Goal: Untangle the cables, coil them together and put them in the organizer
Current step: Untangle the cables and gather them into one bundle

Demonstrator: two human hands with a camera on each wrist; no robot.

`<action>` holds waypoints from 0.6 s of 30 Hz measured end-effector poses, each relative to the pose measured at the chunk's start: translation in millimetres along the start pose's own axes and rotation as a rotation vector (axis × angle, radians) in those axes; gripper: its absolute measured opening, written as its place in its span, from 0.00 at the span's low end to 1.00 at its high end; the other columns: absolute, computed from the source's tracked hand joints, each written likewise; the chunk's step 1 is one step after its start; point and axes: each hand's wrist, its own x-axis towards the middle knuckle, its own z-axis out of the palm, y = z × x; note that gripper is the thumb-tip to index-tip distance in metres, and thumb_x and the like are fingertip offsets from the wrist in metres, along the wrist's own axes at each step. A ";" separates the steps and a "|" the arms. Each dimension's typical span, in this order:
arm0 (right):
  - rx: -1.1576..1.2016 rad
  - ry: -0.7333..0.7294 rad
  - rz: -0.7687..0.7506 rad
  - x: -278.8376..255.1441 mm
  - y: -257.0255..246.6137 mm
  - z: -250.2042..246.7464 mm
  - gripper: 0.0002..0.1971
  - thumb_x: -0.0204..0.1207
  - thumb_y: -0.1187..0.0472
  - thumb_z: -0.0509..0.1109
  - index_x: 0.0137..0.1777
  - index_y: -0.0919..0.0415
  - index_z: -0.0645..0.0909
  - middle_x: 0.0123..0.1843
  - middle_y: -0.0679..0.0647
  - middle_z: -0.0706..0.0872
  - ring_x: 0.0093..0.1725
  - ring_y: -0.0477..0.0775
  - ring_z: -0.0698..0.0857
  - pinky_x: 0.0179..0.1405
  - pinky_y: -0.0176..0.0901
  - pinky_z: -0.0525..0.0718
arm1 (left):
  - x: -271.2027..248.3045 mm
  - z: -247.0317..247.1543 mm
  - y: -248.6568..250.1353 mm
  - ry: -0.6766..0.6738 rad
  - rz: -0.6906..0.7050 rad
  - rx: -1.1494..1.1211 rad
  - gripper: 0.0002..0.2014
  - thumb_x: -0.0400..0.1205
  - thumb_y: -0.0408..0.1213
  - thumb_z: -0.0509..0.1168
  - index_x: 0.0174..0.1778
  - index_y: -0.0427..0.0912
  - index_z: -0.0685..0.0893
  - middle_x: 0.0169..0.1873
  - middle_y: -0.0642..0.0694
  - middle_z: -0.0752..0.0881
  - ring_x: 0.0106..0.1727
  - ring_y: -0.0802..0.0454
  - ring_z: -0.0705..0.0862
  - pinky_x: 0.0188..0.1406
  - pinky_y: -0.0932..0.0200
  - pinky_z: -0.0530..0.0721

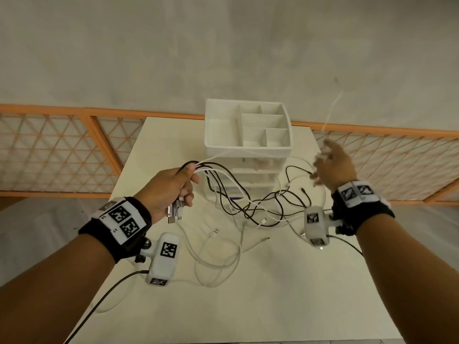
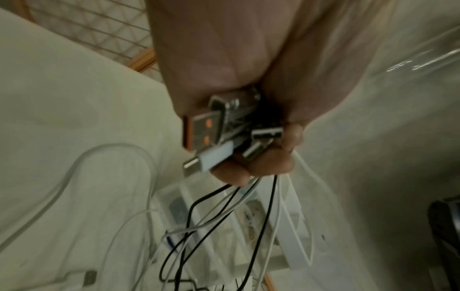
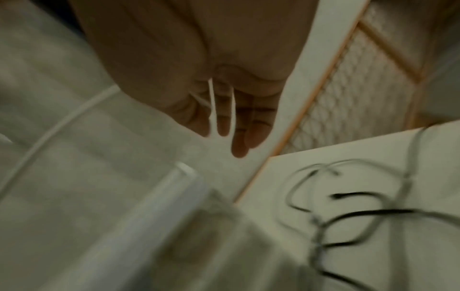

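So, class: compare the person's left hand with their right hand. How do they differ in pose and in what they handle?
The left hand is fisted round a bundle of cable plugs; the right hand has straight, spread fingers. The left sits low, the right raised, one white cable running between its fingers. Both wear marker wristbands.

Head view was evenly lit, soft and diffuse, no hard shadows; only faint ones under the cables (image 1: 238,194) on the surface (image 1: 273,281). Source direction couldn't be told. Wide-angle bend was strong: the orange rail (image 1: 74,111) bowed and the surface edges splayed outward. Right hand (image 1: 334,165) was motion-smeared, fingers ghosted; left hand (image 1: 171,187) was sharp. Left wrist view was dimmer, with a warm cast; plugs (image 2: 224,133) were fairly sharp with small metal glints, edges soft, and streaky glare sat top right. Right wrist view was darkest and blurred throughout: organizer (image 3: 149,226) and black cable (image 3: 373,212) smeared, palm in shadow, noise visible.
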 end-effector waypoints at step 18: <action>-0.267 -0.734 0.035 -78.8 -10.1 78.7 0.07 0.80 0.59 0.72 0.45 0.62 0.81 0.28 0.58 0.88 0.27 0.60 0.88 0.21 0.39 0.78 | -40.2 -16.0 23.2 -0.233 0.132 0.752 0.17 0.86 0.50 0.63 0.51 0.42 0.92 0.24 0.49 0.74 0.15 0.60 0.68 0.14 0.66 0.69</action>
